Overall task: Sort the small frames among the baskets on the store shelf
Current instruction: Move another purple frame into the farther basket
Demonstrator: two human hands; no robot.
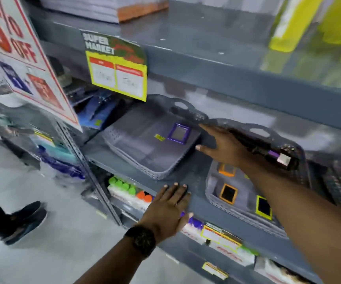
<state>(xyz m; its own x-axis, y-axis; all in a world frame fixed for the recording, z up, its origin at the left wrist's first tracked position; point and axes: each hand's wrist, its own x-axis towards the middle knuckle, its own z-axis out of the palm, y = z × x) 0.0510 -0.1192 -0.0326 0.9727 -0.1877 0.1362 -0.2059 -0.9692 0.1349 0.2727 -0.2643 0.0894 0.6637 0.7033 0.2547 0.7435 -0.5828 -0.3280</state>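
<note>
Purple-rimmed small rectangular frame (pixel 178 133) lies in perforated grey plastic basket (pixel 137 158) on grey metal shelf (pixel 188 173); both hands' grips released, fingers spread.

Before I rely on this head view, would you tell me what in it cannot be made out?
- Right basket: the right forearm hides its middle, so its frame count is unknown.
- Orange frame at its back: partly covered by the right hand.
- Price tag on the upper shelf: figures blurred.
- Yellow sticker beside the purple frame: too small to read.
- Sale sign: cut by the left edge.
</note>
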